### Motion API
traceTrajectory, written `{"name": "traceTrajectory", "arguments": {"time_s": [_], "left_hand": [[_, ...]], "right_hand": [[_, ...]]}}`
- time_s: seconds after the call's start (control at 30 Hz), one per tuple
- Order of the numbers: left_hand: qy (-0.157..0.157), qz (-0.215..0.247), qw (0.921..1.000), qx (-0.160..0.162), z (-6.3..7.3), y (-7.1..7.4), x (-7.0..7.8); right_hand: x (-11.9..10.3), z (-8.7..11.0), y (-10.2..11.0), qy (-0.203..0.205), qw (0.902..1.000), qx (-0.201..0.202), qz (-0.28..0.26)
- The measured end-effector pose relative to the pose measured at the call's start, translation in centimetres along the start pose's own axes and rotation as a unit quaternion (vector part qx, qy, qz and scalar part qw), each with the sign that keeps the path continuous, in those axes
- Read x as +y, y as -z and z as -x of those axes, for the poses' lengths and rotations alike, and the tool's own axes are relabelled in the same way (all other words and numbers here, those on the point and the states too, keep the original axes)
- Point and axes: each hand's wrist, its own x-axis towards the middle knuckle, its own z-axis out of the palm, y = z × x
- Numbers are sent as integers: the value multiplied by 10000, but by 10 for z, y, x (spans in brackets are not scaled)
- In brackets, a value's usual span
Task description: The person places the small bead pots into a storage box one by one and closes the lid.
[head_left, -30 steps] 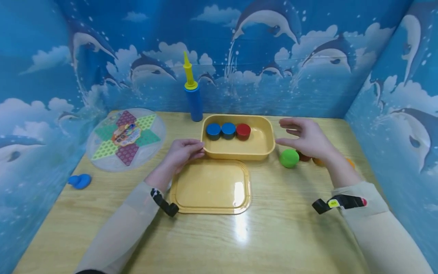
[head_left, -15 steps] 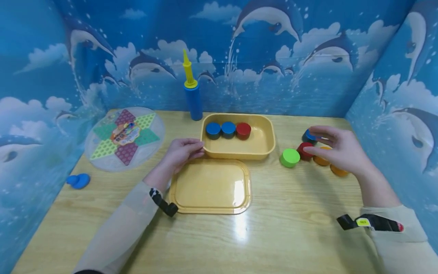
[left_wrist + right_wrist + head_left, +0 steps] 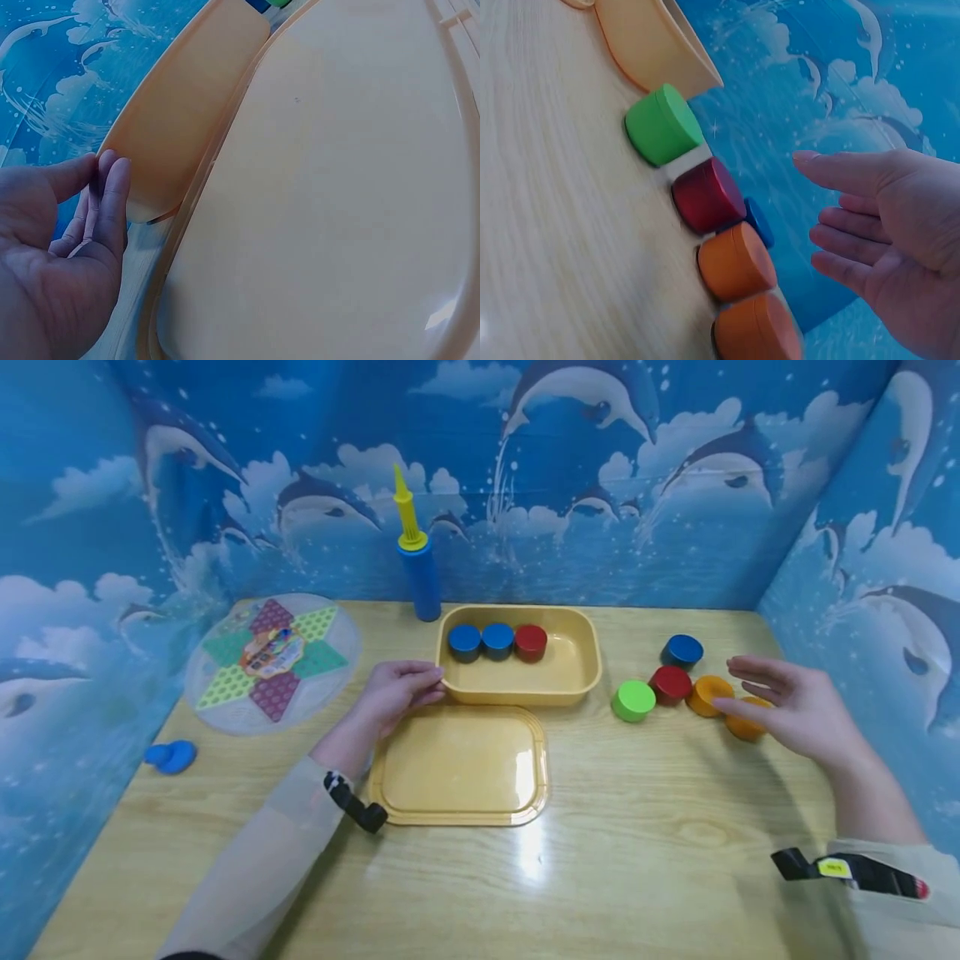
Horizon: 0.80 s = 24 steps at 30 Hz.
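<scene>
My left hand (image 3: pixel 401 693) pinches the left rim of a yellow plastic box (image 3: pixel 517 693) between thumb and fingertips, as the left wrist view also shows. Inside the box stand two blue cylinders (image 3: pixel 465 643) and a red cylinder (image 3: pixel 531 643) in a row. Flat in front of it lies the matching lid (image 3: pixel 459 768). My right hand (image 3: pixel 798 710), fingers extended and holding nothing, hovers over the right end of a group of short round cylinders. These are a green one (image 3: pixel 662 126), a red one (image 3: pixel 707 196), a blue one (image 3: pixel 682 651) and two orange ones (image 3: pixel 736 262).
A blue and yellow hand pump (image 3: pixel 418 568) stands upright behind the box. To the left lie a round Chinese checkers board (image 3: pixel 273 664) and a small blue knobbed piece (image 3: pixel 171 757). A dolphin-print backdrop (image 3: pixel 480 485) encloses the wooden table (image 3: pixel 622 860).
My right hand has moved right from beside the box to the orange cylinders, uncovering the blue and red ones. My left hand stays on the rim of the box.
</scene>
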Motion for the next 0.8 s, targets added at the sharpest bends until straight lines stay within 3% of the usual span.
{"name": "traceTrajectory", "arguments": {"time_s": [0.43, 0.8], "left_hand": [[-102, 60, 9999, -63, 1, 1, 0], [-171, 91, 9998, -111, 1, 1, 0]], "right_hand": [[48, 10, 3, -495, 9980, -8, 382], [63, 11, -1, -642, 9971, 327, 246]]}}
